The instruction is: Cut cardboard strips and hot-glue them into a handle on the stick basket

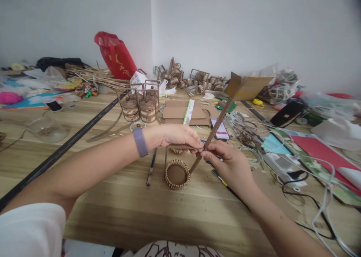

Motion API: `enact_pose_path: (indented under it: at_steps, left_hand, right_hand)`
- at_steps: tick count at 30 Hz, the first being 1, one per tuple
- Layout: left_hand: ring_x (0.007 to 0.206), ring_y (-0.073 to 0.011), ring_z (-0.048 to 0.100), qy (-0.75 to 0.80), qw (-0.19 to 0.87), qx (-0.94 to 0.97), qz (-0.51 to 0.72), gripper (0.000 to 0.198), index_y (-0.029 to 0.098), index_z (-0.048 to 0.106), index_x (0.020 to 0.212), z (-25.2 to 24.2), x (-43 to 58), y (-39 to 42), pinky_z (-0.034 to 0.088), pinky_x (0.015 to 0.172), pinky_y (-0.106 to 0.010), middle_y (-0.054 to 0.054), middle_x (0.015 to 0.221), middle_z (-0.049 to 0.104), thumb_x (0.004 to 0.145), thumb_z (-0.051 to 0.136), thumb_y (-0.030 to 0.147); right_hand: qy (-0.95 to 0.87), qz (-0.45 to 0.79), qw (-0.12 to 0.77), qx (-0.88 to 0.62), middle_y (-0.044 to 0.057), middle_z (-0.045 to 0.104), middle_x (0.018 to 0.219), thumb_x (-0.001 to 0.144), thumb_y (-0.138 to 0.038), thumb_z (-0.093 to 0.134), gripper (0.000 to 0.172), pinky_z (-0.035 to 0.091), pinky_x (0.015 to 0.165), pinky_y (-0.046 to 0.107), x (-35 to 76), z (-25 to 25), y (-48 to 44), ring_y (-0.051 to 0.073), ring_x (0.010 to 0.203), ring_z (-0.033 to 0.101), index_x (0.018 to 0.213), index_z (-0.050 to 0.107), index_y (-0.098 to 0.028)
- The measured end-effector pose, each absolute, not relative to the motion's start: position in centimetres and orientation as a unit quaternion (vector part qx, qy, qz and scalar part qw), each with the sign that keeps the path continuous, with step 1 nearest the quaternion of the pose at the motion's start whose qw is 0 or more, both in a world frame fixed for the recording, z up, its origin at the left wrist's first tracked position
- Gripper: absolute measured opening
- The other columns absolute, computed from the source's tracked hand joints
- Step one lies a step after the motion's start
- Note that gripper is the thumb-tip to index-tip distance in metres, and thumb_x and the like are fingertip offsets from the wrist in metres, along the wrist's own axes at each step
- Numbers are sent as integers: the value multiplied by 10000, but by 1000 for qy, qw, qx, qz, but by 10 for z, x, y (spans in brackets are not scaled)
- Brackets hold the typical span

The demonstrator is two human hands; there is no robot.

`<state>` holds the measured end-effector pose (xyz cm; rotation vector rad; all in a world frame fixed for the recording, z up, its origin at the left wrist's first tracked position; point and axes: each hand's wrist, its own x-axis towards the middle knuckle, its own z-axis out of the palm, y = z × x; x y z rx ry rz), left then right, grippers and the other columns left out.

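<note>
Nearby, at seven o'clock from the hands, a basket point(177, 173) stands mouth-up on the surface point(126, 212). Light, even fingertip pressure should keep the strip point(216, 127) straight and uncreased. The left hand point(182, 136), arm in from eight o'clock, and right hand point(232, 164), from four, pinch the strip with bent fingers; beyond them it slants toward one o'clock.

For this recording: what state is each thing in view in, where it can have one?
Left hand: closed on the cardboard strip
Right hand: pinching the same strip
Cardboard strip: slanting, upper end raised
Round basket: open-topped
Front lidded baskets: closed
Phone: lit
Purple wristband: worn
Red bag: tilted
</note>
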<state>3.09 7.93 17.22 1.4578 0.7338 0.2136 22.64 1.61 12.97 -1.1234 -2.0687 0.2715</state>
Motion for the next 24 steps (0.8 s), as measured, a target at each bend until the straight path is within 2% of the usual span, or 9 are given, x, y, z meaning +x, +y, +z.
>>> enact_pose_path:
  at_steps: [7, 12, 18, 20, 24]
  left_hand:
    - [738, -134, 663, 274, 728, 621, 99, 192, 149, 710, 724, 164, 30, 85, 521, 769, -292, -27, 750, 719, 739, 787, 324]
    - [831, -150, 700, 229, 756, 606, 89, 201, 129, 732, 779, 158, 29, 92, 543, 807, -287, -57, 853, 757, 746, 783, 320]
    - [671, -110, 673, 213, 767, 594, 116, 361, 161, 642, 802, 139, 31, 100, 513, 714, -263, 7, 740, 729, 598, 896, 317]
    - [606, -91, 629, 222, 751, 613, 110, 369, 182, 627, 830, 132, 35, 100, 483, 654, -245, 39, 679, 697, 616, 887, 334]
    - [579, -67, 539, 217, 716, 657, 94, 230, 183, 661, 818, 126, 43, 96, 402, 582, -212, 57, 647, 635, 735, 808, 340]
  right_hand:
    - [-814, 102, 363, -441, 26, 665, 713, 918, -367, 572, 221, 457, 601, 269, 227, 131, 13, 174, 659, 610, 790, 676, -219]
    - [-833, 90, 342, -426, 30, 651, 733, 937, -311, 536, 205, 453, 617, 265, 227, 136, 10, 170, 678, 607, 802, 653, -212]
    - [-840, 82, 337, -417, 31, 633, 735, 936, -302, 524, 212, 450, 600, 264, 227, 138, 9, 167, 661, 588, 766, 616, -215]
    - [-840, 78, 339, -416, 29, 624, 728, 942, -313, 520, 229, 442, 594, 264, 227, 137, 9, 164, 653, 571, 758, 614, -215]
    - [-835, 68, 354, -416, 10, 565, 667, 947, -304, 528, 244, 422, 580, 258, 228, 135, 9, 158, 635, 535, 734, 608, -215]
